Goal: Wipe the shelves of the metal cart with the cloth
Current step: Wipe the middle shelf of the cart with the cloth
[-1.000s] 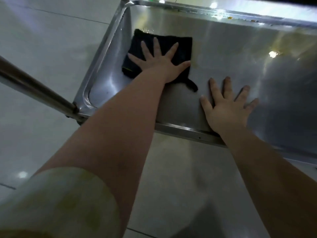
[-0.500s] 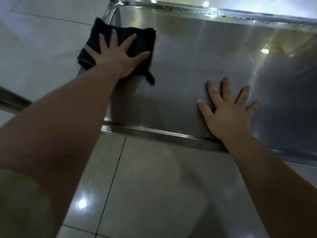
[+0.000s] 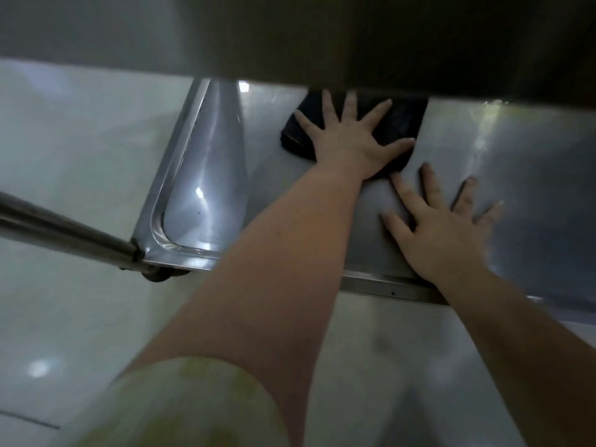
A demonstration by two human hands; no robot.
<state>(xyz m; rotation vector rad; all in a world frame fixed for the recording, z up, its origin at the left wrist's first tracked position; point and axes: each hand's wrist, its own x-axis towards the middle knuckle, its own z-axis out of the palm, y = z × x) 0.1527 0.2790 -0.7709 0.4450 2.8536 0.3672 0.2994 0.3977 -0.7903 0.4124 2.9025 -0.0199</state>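
Observation:
A dark folded cloth (image 3: pixel 401 122) lies flat on the lower steel shelf (image 3: pixel 206 175) of the metal cart. My left hand (image 3: pixel 350 138) presses on the cloth with its fingers spread straight. My right hand (image 3: pixel 446 227) lies flat on the bare shelf near the front rim, just right of the cloth, fingers spread. The underside of the shelf above (image 3: pixel 322 37) cuts across the top of the view and hides the cloth's far edge and the back of the lower shelf.
A round steel post (image 3: pixel 64 230) runs from the left edge to the shelf's front left corner. The shelf's raised front rim (image 3: pixel 387 283) lies under my right wrist. Pale glossy floor tiles (image 3: pixel 71 130) surround the cart.
My left hand has slid the cloth from the shelf's left edge back toward the middle, close to my right hand. The upper shelf has come into view as my head dropped.

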